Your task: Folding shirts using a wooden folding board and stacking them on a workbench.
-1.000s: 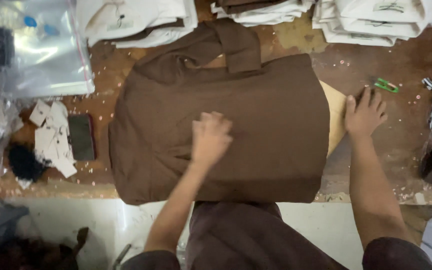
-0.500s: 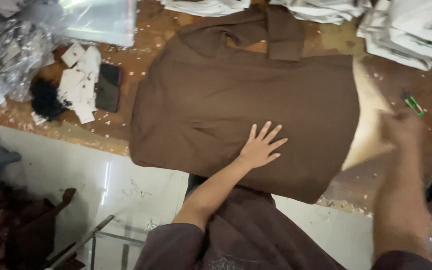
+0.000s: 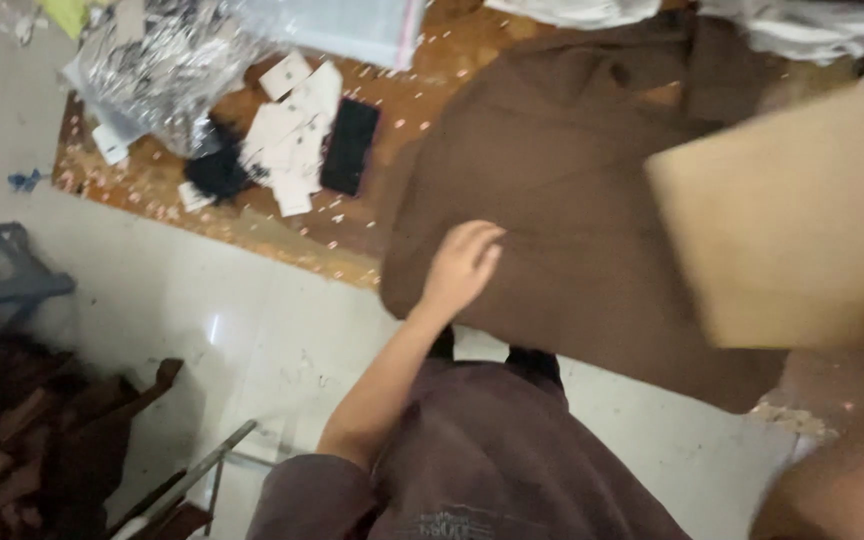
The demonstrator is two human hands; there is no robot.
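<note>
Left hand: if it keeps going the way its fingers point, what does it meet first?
The left hand lies flat on the brown garment, fingers pointing up and right. Straight on is only more of that fabric; the tan cardboard sheet sits further right, likely off that line, though depth is unclear.

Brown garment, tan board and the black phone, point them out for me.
brown garment [image 3: 552,190], head view, middle of the cloth.
tan board [image 3: 802,220], head view, its flat face.
black phone [image 3: 348,146], head view, centre of its dark face.

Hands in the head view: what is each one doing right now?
Left hand: open, flat on the brown garment.
Right hand: out of view; only the forearm shows, beside a tan board.
</note>
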